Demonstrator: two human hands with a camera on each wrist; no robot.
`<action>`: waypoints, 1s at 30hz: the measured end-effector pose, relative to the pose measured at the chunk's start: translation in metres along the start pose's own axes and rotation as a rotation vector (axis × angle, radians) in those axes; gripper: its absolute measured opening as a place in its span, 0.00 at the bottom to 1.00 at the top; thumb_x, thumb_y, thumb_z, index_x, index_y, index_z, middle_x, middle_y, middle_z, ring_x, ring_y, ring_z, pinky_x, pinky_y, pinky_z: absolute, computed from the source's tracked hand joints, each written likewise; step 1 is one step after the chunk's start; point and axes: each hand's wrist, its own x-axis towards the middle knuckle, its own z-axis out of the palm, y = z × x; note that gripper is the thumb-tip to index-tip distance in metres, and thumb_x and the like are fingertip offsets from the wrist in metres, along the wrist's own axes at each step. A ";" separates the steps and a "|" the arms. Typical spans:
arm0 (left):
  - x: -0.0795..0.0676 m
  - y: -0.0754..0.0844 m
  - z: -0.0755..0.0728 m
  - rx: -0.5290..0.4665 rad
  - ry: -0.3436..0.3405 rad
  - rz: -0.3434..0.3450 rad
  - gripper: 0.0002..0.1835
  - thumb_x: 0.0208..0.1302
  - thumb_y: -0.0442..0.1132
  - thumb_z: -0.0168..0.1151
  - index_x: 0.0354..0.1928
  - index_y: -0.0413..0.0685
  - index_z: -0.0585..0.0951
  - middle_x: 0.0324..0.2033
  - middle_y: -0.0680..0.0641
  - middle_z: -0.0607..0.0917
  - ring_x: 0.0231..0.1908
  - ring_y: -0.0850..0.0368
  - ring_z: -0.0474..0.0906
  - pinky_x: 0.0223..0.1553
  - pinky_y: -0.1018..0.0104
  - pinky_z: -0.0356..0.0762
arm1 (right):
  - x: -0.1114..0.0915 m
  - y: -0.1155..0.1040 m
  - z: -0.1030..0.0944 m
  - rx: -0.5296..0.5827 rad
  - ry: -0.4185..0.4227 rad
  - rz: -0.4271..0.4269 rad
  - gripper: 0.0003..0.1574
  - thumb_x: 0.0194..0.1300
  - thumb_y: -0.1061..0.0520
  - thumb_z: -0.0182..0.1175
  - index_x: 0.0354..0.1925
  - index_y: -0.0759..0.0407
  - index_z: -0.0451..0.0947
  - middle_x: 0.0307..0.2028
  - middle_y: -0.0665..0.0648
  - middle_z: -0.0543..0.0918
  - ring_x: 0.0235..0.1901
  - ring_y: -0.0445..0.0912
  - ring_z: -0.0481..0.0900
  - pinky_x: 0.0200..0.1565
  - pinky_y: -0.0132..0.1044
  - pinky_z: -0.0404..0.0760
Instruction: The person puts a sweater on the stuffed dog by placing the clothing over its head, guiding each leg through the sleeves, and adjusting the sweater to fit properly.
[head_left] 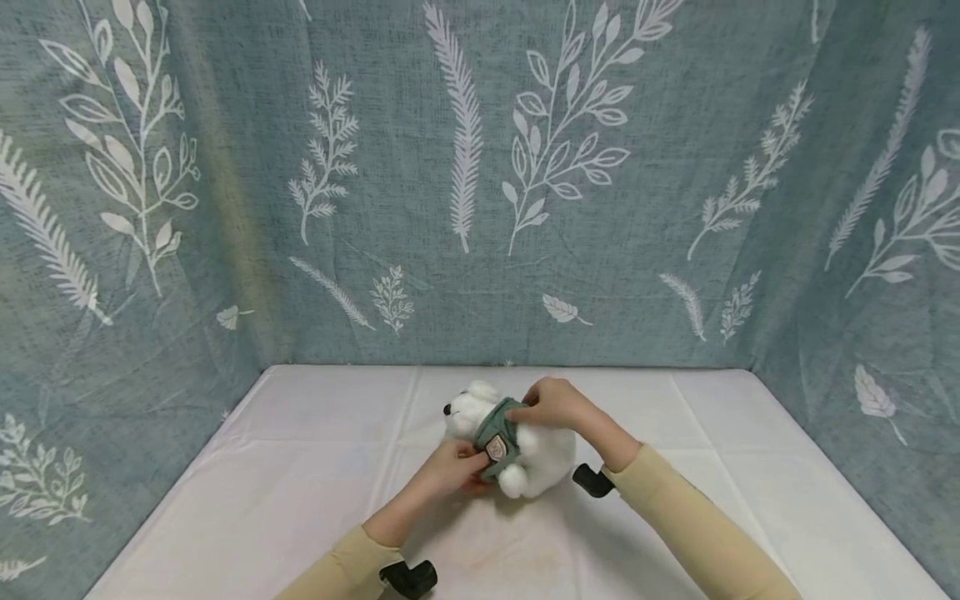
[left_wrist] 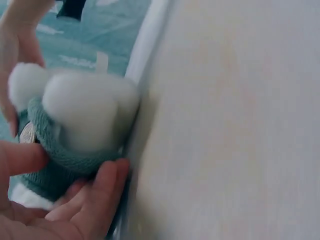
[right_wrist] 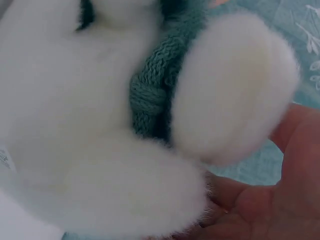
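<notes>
A white plush toy animal (head_left: 552, 461) with a dark nose lies tilted on the white table, its head toward the left. It wears a green knit vest (head_left: 513, 412) with a small badge (head_left: 497, 448). My left hand (head_left: 448, 468) pinches the vest's lower edge near the badge; in the left wrist view its thumb (left_wrist: 22, 157) is on the near side and the fingers are under the knit. From above, my right hand (head_left: 557, 403) grips the toy beside the vest. The right wrist view shows that hand (right_wrist: 300, 175) behind a fluffy limb (right_wrist: 232, 90), its fingertips partly hidden by fur.
A white cloth covers the table (head_left: 300, 467). Blue-green curtains (head_left: 420, 275) with white leaf prints hang behind it and at both sides. Black wrist devices (head_left: 408, 578) sit under both beige sleeves (head_left: 675, 517). A small white tag (right_wrist: 6, 159) shows on the toy.
</notes>
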 end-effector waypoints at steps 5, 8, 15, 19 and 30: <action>0.007 0.002 0.017 -0.154 0.091 -0.065 0.05 0.64 0.32 0.51 0.33 0.36 0.67 0.28 0.49 0.72 0.29 0.61 0.76 0.41 0.57 0.83 | 0.002 0.003 -0.005 -0.025 -0.035 0.020 0.23 0.57 0.40 0.63 0.34 0.59 0.86 0.30 0.53 0.85 0.31 0.44 0.80 0.32 0.36 0.78; 0.010 0.005 0.023 -0.164 0.184 -0.105 0.06 0.66 0.33 0.52 0.35 0.35 0.67 0.30 0.50 0.70 0.27 0.62 0.74 0.38 0.62 0.81 | 0.002 0.008 -0.009 -0.010 -0.059 0.052 0.22 0.58 0.40 0.62 0.31 0.58 0.85 0.25 0.51 0.83 0.27 0.43 0.78 0.32 0.37 0.78; 0.014 0.015 0.022 -0.113 0.295 -0.103 0.13 0.65 0.35 0.54 0.43 0.29 0.71 0.30 0.48 0.75 0.24 0.62 0.74 0.31 0.67 0.79 | -0.005 0.025 -0.013 0.217 -0.121 0.178 0.23 0.62 0.41 0.59 0.31 0.61 0.82 0.21 0.51 0.74 0.23 0.42 0.75 0.36 0.41 0.82; 0.014 0.026 0.016 -0.079 0.293 -0.117 0.17 0.66 0.39 0.56 0.47 0.30 0.71 0.35 0.45 0.76 0.27 0.61 0.75 0.31 0.68 0.78 | -0.012 0.034 -0.012 0.410 -0.180 0.221 0.24 0.63 0.44 0.57 0.37 0.64 0.81 0.30 0.56 0.81 0.29 0.43 0.81 0.40 0.42 0.83; 0.022 0.042 0.000 0.111 0.282 -0.154 0.20 0.65 0.49 0.59 0.47 0.39 0.73 0.38 0.44 0.75 0.29 0.57 0.70 0.32 0.66 0.73 | -0.029 0.063 0.016 0.895 -0.277 0.186 0.27 0.67 0.49 0.49 0.53 0.70 0.72 0.35 0.55 0.85 0.36 0.43 0.84 0.47 0.41 0.82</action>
